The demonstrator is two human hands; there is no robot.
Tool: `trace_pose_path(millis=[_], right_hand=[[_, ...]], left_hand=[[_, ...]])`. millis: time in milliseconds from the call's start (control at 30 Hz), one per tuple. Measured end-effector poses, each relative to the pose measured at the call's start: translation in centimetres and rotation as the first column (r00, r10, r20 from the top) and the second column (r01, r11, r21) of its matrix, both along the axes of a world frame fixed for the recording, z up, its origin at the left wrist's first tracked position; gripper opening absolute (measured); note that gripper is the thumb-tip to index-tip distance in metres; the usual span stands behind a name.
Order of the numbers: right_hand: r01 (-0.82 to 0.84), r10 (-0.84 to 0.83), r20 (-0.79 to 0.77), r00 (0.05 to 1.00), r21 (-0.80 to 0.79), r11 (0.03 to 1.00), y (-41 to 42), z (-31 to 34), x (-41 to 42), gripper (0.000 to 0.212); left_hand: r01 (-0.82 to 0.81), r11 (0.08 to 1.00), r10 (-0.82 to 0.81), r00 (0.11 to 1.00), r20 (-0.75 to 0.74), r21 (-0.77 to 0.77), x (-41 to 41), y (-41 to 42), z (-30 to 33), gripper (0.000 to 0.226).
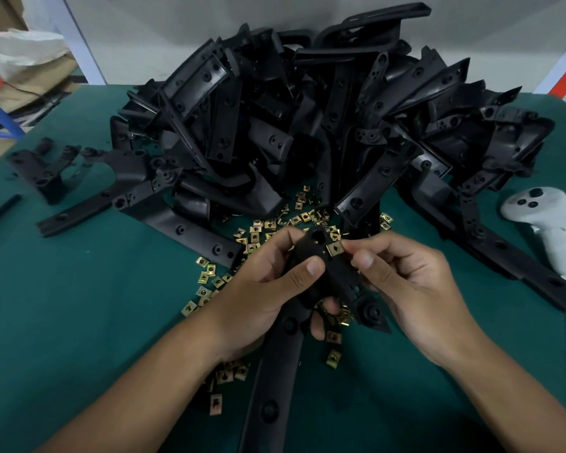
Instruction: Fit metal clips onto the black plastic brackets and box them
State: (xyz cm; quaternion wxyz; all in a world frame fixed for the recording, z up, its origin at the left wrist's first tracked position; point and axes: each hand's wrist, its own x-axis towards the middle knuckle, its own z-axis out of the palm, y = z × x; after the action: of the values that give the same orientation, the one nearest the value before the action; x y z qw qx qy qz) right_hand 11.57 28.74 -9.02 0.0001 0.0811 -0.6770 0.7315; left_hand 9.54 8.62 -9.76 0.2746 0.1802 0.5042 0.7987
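My left hand (268, 286) grips a long black plastic bracket (276, 361) near its upper end, thumb on top, and the bracket's lower part runs down towards me. My right hand (402, 282) pinches a brass-coloured metal clip (334, 248) between thumb and forefinger at the bracket's upper right edge. Several loose brass clips (209, 282) lie scattered on the green table (79, 315) around and under my hands. A big heap of black brackets (307, 119) fills the table behind.
A white hand-held controller (546, 230) lies at the right edge. Separate black brackets (43, 171) sit at the left of the heap. Cardboard and a white bag (17, 50) stand beyond the table's left corner. No box shows in view.
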Motion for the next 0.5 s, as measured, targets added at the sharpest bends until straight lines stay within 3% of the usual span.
trace_pose_path(millis=[133,300,500], right_hand=[[0.035,-0.034,-0.011,0.999,0.059,0.998,-0.1,0.0,0.1,0.036],[-0.048,0.083,0.166,0.983,-0.208,0.977,-0.5,0.2,0.1,0.040],[-0.076,0.076,0.079,0.994,-0.012,0.997,0.5,0.8,-0.2,0.039]], left_hand=[[0.029,1.000,-0.029,0.999,0.030,-0.008,-0.1,-0.1,0.2,0.038],[0.021,0.999,-0.021,1.000,0.011,-0.024,-0.2,-0.1,0.4,0.034],[0.099,0.995,-0.099,0.995,-0.017,-0.018,-0.1,-0.1,0.3,0.019]])
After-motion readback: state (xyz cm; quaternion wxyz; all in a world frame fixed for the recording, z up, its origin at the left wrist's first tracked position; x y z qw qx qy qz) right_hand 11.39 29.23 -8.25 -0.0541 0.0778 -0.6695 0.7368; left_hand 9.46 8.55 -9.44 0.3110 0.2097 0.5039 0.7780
